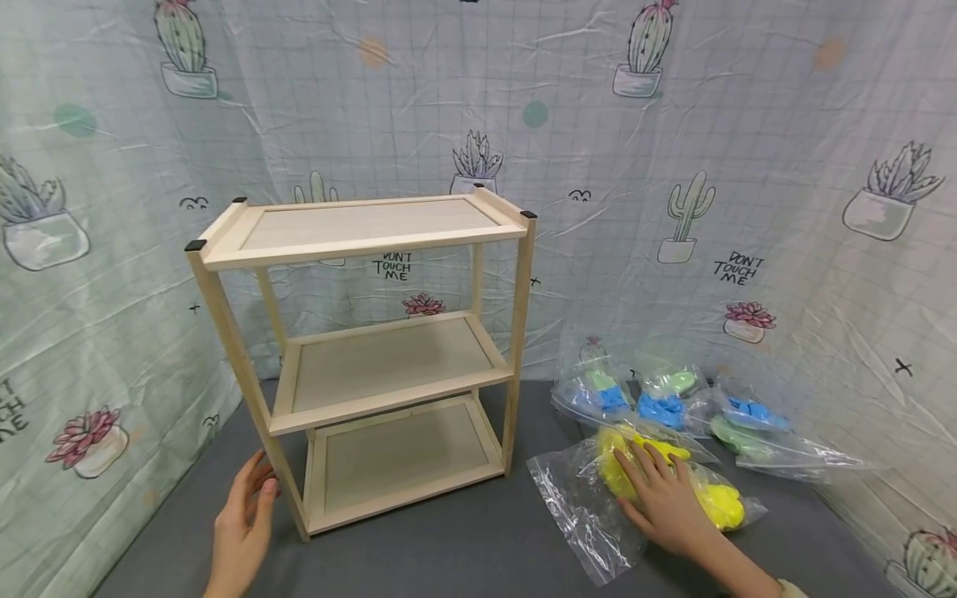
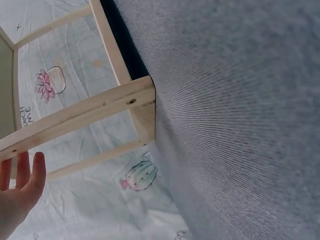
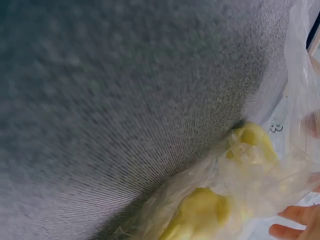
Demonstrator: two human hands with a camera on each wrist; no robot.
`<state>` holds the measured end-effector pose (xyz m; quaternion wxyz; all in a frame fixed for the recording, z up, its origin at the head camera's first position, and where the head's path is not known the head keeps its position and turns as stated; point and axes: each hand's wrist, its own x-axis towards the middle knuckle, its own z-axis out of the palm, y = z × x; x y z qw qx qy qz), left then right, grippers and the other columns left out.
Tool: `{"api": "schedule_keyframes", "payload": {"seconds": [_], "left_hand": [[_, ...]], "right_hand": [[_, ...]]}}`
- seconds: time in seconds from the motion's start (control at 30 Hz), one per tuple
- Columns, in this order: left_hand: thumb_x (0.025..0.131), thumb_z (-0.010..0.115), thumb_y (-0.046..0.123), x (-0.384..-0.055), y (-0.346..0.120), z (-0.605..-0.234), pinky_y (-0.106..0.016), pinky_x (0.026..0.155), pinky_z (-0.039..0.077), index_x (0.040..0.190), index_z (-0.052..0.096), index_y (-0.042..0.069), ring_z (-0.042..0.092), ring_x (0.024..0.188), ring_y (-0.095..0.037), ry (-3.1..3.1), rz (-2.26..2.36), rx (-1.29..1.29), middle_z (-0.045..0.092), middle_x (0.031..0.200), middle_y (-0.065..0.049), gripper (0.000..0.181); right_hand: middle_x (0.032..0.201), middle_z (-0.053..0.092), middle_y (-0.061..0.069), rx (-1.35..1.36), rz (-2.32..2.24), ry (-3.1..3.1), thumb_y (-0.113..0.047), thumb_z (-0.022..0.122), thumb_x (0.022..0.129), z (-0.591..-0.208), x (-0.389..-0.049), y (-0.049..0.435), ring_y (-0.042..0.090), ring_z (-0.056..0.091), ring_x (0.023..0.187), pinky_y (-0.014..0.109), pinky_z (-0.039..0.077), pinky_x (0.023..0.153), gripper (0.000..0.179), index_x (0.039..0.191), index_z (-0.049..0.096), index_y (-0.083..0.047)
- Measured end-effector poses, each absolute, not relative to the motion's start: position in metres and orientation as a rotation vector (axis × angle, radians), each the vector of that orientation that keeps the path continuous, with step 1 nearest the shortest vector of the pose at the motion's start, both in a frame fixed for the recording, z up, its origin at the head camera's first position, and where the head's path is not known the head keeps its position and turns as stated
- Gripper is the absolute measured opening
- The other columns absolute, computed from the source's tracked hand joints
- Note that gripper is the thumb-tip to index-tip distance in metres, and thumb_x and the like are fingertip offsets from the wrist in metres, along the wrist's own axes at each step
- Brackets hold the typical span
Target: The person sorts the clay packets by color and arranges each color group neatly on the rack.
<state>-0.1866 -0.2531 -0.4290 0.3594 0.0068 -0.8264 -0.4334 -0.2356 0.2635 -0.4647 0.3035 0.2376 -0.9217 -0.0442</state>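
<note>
A three-tier wooden shelf (image 1: pixel 396 365) with black-capped posts stands upright on the grey surface. My left hand (image 1: pixel 242 527) is at its front left post, fingers loosely bent; in the left wrist view the fingertips (image 2: pixel 38 162) meet the edge of the wooden post (image 2: pixel 75 116). To the right, my right hand (image 1: pixel 664 502) lies with spread fingers over clear plastic packaging (image 1: pixel 579 498) around bright yellow soft items (image 1: pixel 721 505). The right wrist view shows the yellow contents (image 3: pixel 200 212) through wrinkled plastic, with extended fingers (image 3: pixel 285 232) beside it. Whether there are one or two yellow-filled bags, I cannot tell.
Behind the yellow items lie several clear bags with blue and pale green contents, among them a blue bundle (image 1: pixel 661 409) and a green piece (image 1: pixel 740 440). A cactus-printed curtain (image 1: pixel 583 149) encloses the back and sides of the grey surface (image 1: pixel 419 556).
</note>
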Motion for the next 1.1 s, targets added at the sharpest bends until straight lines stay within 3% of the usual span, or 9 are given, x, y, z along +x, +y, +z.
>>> {"api": "schedule_keyframes", "payload": {"seconds": [0.3, 0.6, 0.87, 1.1], "left_hand": [[0.089, 0.047, -0.004, -0.194, -0.254, -0.428, 0.001, 0.071, 0.038, 0.125, 0.046, -0.004, 0.050, 0.085, 0.020, -2.079, -1.157, -0.117, 0.049, 0.097, 0.030, 0.036], [0.090, 0.047, 0.000, -0.195, -0.252, -0.427, 0.003, 0.071, 0.037, 0.127, 0.042, -0.004, 0.047, 0.085, 0.022, -2.118, -1.143, -0.109, 0.045, 0.098, 0.032, 0.037], [0.090, 0.047, 0.000, -0.197, -0.250, -0.429, 0.001, 0.069, 0.038, 0.124, 0.043, -0.004, 0.050, 0.082, 0.020, -2.120, -1.157, -0.114, 0.047, 0.097, 0.031, 0.035], [0.090, 0.047, -0.001, -0.198, -0.249, -0.430, 0.000, 0.068, 0.039, 0.125, 0.043, -0.003, 0.051, 0.082, 0.018, -2.120, -1.159, -0.119, 0.048, 0.097, 0.030, 0.035]], "right_hand": [[0.119, 0.049, 0.020, 0.608, -0.148, -2.514, -0.050, 0.070, 0.067, -0.462, -0.246, 0.256, 0.040, 0.045, 0.109, 0.058, 0.035, 0.081, 0.078, 0.133, 0.041, -0.018], [0.109, 0.049, 0.024, 0.566, -0.240, -2.531, -0.061, 0.068, 0.062, -0.464, -0.252, 0.250, 0.040, 0.047, 0.097, 0.055, 0.035, 0.076, 0.085, 0.131, 0.044, -0.018], [0.104, 0.049, 0.023, 0.589, -0.296, -2.531, -0.059, 0.071, 0.060, -0.466, -0.256, 0.247, 0.036, 0.046, 0.083, 0.049, 0.037, 0.070, 0.085, 0.130, 0.045, -0.017], [0.104, 0.048, 0.024, 0.644, -0.292, -2.441, -0.046, 0.078, 0.057, -0.471, -0.260, 0.247, 0.035, 0.048, 0.076, 0.047, 0.039, 0.066, 0.081, 0.127, 0.049, -0.015]]}}
